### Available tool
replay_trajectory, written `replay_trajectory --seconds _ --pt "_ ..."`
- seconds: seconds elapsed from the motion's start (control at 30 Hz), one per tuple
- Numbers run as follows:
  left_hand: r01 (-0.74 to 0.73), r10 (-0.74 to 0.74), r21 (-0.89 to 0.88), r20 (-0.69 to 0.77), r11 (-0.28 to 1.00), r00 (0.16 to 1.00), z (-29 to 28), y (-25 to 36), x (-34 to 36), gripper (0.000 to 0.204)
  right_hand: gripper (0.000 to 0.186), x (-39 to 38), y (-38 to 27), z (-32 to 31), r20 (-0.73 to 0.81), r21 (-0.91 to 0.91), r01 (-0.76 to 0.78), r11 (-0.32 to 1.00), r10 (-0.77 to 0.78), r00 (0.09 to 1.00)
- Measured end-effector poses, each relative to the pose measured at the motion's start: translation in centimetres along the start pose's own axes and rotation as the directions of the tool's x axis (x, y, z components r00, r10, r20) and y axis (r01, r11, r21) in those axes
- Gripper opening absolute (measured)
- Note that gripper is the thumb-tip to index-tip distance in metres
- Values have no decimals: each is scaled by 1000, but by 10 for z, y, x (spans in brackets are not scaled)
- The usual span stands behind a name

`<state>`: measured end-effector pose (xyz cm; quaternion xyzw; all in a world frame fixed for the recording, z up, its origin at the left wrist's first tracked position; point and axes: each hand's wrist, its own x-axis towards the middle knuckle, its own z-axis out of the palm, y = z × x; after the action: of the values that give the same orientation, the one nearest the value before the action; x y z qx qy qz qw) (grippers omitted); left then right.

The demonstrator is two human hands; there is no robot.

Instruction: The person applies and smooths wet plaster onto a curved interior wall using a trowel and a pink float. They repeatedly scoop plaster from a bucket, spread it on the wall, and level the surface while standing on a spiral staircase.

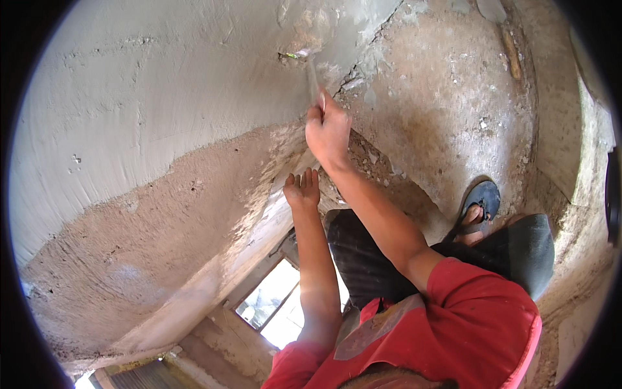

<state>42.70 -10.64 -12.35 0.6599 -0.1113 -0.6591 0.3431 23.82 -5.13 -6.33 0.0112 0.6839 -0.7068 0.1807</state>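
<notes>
My right hand is closed around a narrow, flat, grey trowel-like tool. Its tip points up to the smooth grey plaster on the wall, just below a small hole where light and green show through. The tool is blurred, so its exact shape is hard to make out. Below and slightly left, my left hand is raised beside the wall, fingers stretched up, with nothing seen in it. Under the plaster's ragged lower edge lies a bare, rough brown stretch of wall.
Dusty ground with loose crumbs spreads to the right, and a dark crack runs up beside the plaster. My sandalled foot stands on that surface. A bright window sits lower down, behind my left forearm.
</notes>
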Motion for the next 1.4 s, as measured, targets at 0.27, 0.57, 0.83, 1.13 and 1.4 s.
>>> replay_trajectory --seconds 0.27,0.57,0.83,1.13,1.4 --pt "38 -39 22 28 999 999 -16 -5 14 70 69 7 6 29 -302 -128 529 839 -541 785" --pt "-23 23 14 -7 1000 1000 -27 0 6 69 60 17 37 8 -263 -56 702 710 -689 676" --pt "1 -1 5 -40 1000 999 -36 -13 16 69 83 23 69 76 -106 19 704 710 -699 707" --pt "-97 151 -260 196 961 969 12 55 6 65 65 -55 47 0 78 7 468 884 -467 881" --pt "-150 157 -85 84 985 984 108 65 -146 64 26 -4 -175 -163 -103 227 211 951 -192 976"
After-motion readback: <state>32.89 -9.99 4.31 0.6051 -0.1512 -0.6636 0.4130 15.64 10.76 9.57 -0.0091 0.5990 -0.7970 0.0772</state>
